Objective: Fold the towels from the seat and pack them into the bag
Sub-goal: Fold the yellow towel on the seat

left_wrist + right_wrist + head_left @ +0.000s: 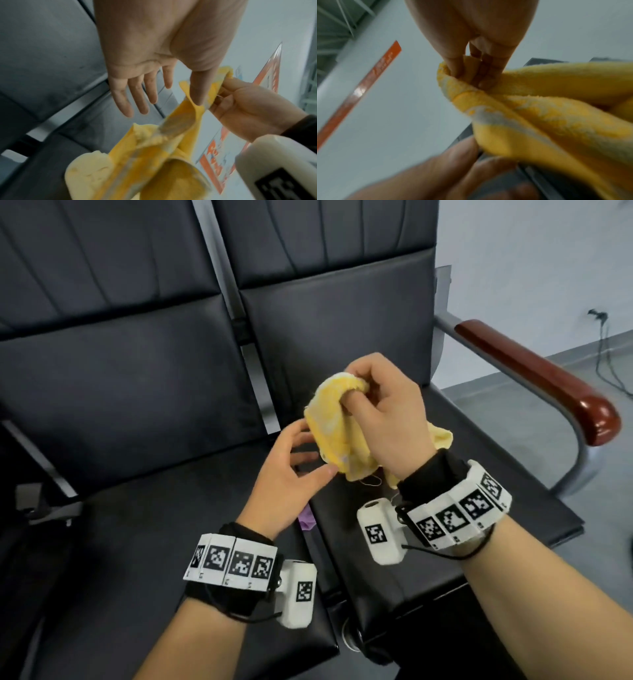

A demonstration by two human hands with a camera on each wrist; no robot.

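Observation:
A yellow towel hangs in the air above the black seat. My right hand pinches its upper edge, fingers curled into the cloth. My left hand is just left of and below it, fingers spread and straight, the thumb tip touching the towel's lower left edge. In the left wrist view the palm is open with nothing gripped. A bit of purple cloth peeks out between the two seat cushions under my left wrist. No bag is in view.
Two black padded seats stand side by side with a metal bar between them. A metal armrest with a dark red wooden top bounds the right seat. Grey floor and a cable lie to the right.

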